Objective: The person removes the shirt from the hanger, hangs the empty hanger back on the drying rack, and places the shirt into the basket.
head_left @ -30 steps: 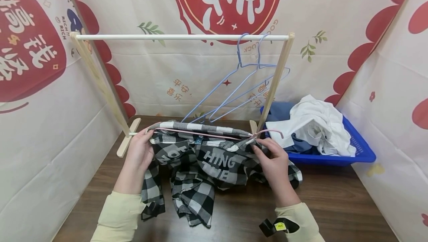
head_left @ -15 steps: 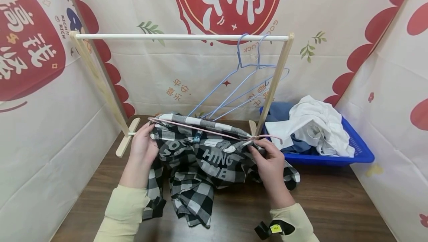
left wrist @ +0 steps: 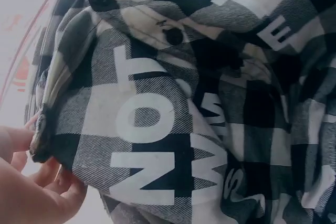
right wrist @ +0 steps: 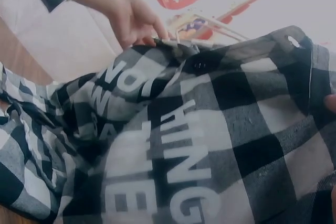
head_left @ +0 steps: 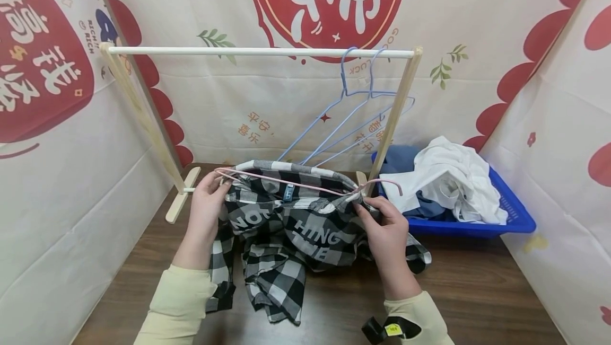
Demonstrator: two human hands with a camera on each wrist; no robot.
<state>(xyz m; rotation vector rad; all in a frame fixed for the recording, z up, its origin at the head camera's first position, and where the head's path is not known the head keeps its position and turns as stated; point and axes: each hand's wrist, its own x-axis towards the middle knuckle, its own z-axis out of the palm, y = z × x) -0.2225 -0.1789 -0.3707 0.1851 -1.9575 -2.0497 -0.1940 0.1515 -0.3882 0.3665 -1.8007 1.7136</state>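
A black, grey and white checked shirt (head_left: 274, 276) with white lettering hangs between my hands above the table in the head view. My left hand (head_left: 204, 207) pinches its edge on the left; the left wrist view shows thumb and fingers of that hand (left wrist: 39, 190) on the fabric edge. My right hand (head_left: 389, 233) pinches the shirt on the right, near the hook of a pink hanger (head_left: 296, 184). The hanger lies sideways across the shirt's open neck, its hook pointing right and its left end at my left fingers. Fabric hides part of the hanger.
Behind the shirt stands a wooden rack with a white rail (head_left: 238, 51). Two blue hangers (head_left: 329, 104) hang at its right end. A blue basket (head_left: 515, 212) with white clothing (head_left: 453, 175) and dark blue clothing (head_left: 425, 204) sits right of the rack.
My left hand has moved slightly right and up, lifting the hanger's left end and shirt edge. The shirt's neck spreads wider around the hanger. My right hand has shifted slightly left.
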